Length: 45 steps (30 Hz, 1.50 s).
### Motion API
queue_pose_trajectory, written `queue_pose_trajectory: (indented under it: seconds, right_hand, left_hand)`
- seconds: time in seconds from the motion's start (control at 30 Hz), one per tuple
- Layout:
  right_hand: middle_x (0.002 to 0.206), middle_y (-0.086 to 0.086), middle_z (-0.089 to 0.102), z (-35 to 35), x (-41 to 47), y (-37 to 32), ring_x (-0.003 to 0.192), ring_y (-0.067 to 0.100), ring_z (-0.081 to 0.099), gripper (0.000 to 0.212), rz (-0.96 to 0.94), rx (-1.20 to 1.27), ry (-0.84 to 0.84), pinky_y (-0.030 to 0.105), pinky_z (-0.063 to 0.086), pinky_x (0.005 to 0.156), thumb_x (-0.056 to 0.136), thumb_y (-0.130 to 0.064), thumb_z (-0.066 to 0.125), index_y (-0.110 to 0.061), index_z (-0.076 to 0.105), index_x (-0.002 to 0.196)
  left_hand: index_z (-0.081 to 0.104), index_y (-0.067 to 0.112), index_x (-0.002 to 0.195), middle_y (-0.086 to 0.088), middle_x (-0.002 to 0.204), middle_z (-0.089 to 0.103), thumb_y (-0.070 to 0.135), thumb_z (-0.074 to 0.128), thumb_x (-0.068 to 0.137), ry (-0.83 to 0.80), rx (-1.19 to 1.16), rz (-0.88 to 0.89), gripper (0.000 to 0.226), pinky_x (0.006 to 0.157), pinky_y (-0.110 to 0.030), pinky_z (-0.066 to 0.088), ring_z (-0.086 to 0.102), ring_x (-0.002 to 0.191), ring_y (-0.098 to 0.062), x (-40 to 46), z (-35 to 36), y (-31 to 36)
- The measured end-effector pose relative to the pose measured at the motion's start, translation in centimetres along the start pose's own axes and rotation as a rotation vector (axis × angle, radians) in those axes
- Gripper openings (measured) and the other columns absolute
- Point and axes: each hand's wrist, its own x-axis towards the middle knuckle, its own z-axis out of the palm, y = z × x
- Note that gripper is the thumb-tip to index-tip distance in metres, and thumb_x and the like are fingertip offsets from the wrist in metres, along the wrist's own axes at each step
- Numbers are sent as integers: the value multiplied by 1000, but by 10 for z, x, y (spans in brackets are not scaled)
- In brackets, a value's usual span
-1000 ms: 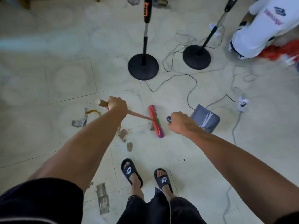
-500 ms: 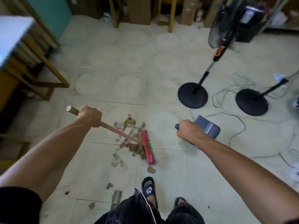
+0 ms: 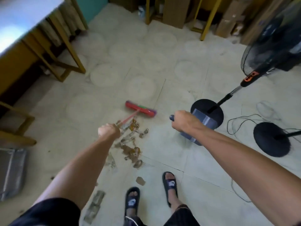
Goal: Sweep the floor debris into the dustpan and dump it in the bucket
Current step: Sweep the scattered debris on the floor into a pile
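My left hand grips the wooden handle of a broom whose red head sits on the floor ahead of me, past the debris. A trail of brown and grey scraps lies on the tiles between the broom head and my feet, with single bits and a grey strip nearer me. To the right, my right hand holds the blue-grey dustpan by its handle, just above the floor. No bucket is in view.
A fan's black round base stands just behind the dustpan and a second base to its right, with loose cables on the floor. Wooden table legs stand at left, boxes at the back. My sandalled feet are below.
The view swung left and up. The broom head moved from beside the debris to beyond it, now lying crosswise. The dustpan stays in my right hand.
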Motion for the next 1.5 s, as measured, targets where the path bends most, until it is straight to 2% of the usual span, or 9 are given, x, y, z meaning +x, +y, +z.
queue_pose_trajectory:
  seconds: [0.1, 0.23, 0.43, 0.7, 0.87, 0.97, 1.17, 1.3, 1.5]
  right_hand:
    - [69, 4, 55, -3, 31, 4, 57, 22, 52, 10, -66, -35, -49, 25, 30, 44, 81, -12, 52, -17, 60, 78]
    - [61, 3, 49, 4, 54, 5, 50, 18, 47, 24, -135, -40, -82, 24, 27, 43, 83, -14, 56, -16, 43, 63]
    - [60, 3, 47, 7, 46, -12, 50, 16, 42, 31, -270, -64, -133, 26, 33, 48, 86, -21, 55, -16, 41, 59]
    - [102, 23, 69, 17, -3, -62, 93, 34, 66, 14, -484, -184, -165, 32, 49, 73, 88, -21, 57, -9, 62, 91]
    - [100, 25, 70, 28, -40, -100, 91, 33, 68, 16, -619, -285, -149, 30, 50, 70, 83, -22, 57, -7, 62, 85]
    - [94, 22, 70, 36, -71, -130, 72, 29, 60, 11, -691, -335, -117, 27, 46, 65, 84, -22, 59, -11, 60, 83]
    - [76, 8, 56, 59, -135, -183, 62, 25, 55, 22, -850, -445, -85, 25, 45, 60, 88, -24, 57, -12, 68, 103]
    - [81, 6, 61, 71, -157, -220, 68, 23, 63, 21, -979, -469, -83, 31, 56, 64, 90, -20, 55, -13, 68, 106]
    - [72, 5, 60, 97, -137, -276, 64, 24, 64, 7, -1163, -549, -96, 38, 61, 64, 89, -22, 57, -21, 58, 83]
  left_hand:
    - [64, 15, 111, 1, 87, 62, 24, 45, 95, -88, -120, -88, 26, 58, -22, 47, 60, 70, -13, 7, 15, 27]
    - [64, 16, 106, 2, 69, 48, 22, 52, 92, -150, -202, -206, 20, 38, -19, 32, 44, 50, -8, -12, 27, 41]
    - [66, 18, 107, 3, 79, 57, 23, 45, 96, -213, -233, -325, 24, 44, -17, 39, 55, 61, -8, -75, 48, 31]
    - [63, 18, 108, 7, 70, 50, 28, 41, 100, -279, -487, -498, 26, 39, -16, 33, 41, 48, -5, -220, 145, -17]
    - [53, 18, 71, 3, 64, 55, 30, 40, 94, -264, -743, -709, 29, 43, -20, 41, 51, 46, -11, -316, 201, -54]
    - [47, 20, 64, 0, 62, 56, 31, 40, 94, -216, -901, -822, 32, 37, -17, 36, 49, 40, -13, -351, 221, -72]
    - [52, 9, 91, -2, 69, 53, 17, 48, 92, -127, -1112, -976, 9, 38, -19, 40, 45, 43, -11, -376, 242, -110]
    - [57, 9, 108, -1, 72, 51, 13, 45, 94, -82, -1088, -1094, 18, 41, -20, 41, 47, 50, -11, -364, 254, -120]
    - [54, 7, 121, -3, 76, 52, 27, 49, 98, -130, -1183, -1229, 31, 38, -24, 38, 46, 50, -10, -303, 268, -118]
